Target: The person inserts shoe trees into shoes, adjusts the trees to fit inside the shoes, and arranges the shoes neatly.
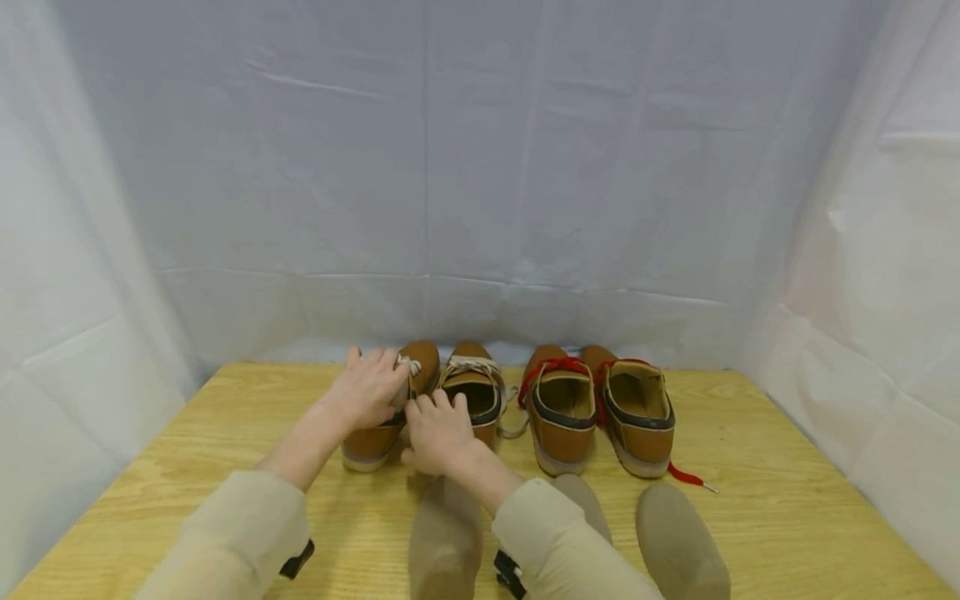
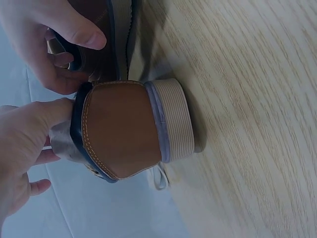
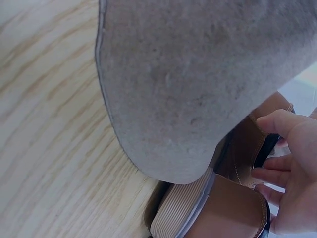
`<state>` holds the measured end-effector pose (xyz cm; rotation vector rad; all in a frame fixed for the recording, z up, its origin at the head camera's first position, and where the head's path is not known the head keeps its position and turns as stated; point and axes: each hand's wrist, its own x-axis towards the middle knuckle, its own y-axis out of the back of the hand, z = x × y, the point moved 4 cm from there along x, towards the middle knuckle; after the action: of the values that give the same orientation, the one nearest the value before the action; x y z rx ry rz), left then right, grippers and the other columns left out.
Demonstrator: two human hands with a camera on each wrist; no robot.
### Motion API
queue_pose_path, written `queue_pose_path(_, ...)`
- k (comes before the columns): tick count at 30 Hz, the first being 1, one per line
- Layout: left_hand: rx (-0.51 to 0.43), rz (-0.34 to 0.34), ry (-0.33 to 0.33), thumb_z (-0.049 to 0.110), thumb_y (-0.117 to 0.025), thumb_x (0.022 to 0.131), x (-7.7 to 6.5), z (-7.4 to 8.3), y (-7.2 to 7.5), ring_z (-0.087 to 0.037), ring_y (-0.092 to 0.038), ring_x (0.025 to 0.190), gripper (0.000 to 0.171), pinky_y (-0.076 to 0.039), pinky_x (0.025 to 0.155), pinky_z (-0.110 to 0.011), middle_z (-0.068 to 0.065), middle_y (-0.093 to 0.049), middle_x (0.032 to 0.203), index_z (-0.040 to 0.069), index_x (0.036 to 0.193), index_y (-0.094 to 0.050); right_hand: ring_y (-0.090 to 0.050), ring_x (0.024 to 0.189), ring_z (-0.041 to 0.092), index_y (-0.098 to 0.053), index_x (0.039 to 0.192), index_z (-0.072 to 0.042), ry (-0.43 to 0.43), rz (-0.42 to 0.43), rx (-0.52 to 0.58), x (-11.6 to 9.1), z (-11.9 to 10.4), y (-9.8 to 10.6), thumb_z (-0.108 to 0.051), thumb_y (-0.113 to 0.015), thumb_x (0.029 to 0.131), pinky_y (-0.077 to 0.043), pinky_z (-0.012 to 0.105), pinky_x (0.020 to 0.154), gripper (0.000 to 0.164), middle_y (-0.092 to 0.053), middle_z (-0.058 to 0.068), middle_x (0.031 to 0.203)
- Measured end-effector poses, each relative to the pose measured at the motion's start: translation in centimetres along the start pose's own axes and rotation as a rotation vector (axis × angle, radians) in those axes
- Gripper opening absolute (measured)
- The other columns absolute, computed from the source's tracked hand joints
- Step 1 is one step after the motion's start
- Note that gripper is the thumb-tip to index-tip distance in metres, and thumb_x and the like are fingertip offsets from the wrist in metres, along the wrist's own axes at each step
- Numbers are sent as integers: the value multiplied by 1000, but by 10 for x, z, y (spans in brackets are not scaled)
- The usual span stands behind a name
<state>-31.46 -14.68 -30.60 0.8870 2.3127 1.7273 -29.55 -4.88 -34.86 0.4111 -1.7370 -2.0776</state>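
Note:
The leftmost brown shoe (image 1: pixel 367 442) has its heel toward me and white laces. Above its opening, my left hand (image 1: pixel 367 387) pinches the heel end of a grey insole (image 2: pixel 64 141) that is partly in the shoe. My right hand (image 1: pixel 441 433) reaches between this shoe and the second brown shoe (image 1: pixel 486 429), which also has white laces. Its fingers (image 3: pixel 275 173) look relaxed and lie close to the shoes' collars; exactly what they touch is hard to tell. Another grey insole (image 3: pixel 163 94) lies on the table beneath my right forearm.
Two brown shoes with red laces, one (image 1: pixel 566 433) beside the other (image 1: pixel 641 429), stand to the right. Two more insoles, one (image 1: pixel 588 504) partly behind my right sleeve and one (image 1: pixel 682 542) further right, lie on the wooden table (image 1: pixel 795 525). White sheeting (image 1: pixel 480 167) surrounds it.

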Motion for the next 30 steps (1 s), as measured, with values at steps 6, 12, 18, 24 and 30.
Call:
queue_pose_path(6, 8, 14, 5, 31, -82, 70, 0, 1, 0, -35, -56, 99, 55, -40, 83, -60, -19, -55, 109, 4, 111, -57, -39, 120, 19, -45, 132, -21, 1, 0, -1, 0, 1, 0, -53, -59, 85, -30, 43, 96, 58, -48, -5, 131)
queue_pose_path(12, 4, 21, 8, 30, -82, 71, 1, 1, 0, -35, -55, 100, 55, -40, 82, -60, -18, -55, 109, 4, 113, -58, -39, 119, 18, -45, 132, -21, 7, 5, -15, 1, 2, 0, -53, -60, 85, -31, 42, 95, 59, -48, -5, 130)
queue_pose_path(18, 4, 20, 6, 29, -82, 70, 2, 1, 0, -36, -55, 99, 55, -41, 82, -59, -19, -55, 109, 4, 113, -58, -39, 119, 18, -46, 131, -22, 9, 8, -21, 2, 2, 1, -53, -60, 84, -31, 42, 94, 58, -48, -6, 129)
queue_pose_path(24, 16, 22, -4, 30, -82, 70, 3, 1, -3, -34, -56, 97, 54, -42, 80, -58, -17, -55, 107, 6, 111, -58, -40, 118, 17, -47, 129, -22, 10, 6, -17, 2, 2, 1, -51, -60, 85, -31, 41, 92, 54, -49, -7, 128)
queue_pose_path(30, 17, 30, -10, 29, -83, 69, 3, 1, -3, -34, -56, 96, 52, -42, 79, -58, -16, -55, 105, 7, 108, -58, -40, 117, 17, -48, 129, -23, 12, 8, -11, 2, 4, 0, -48, -59, 87, -32, 42, 92, 50, -50, -7, 129)
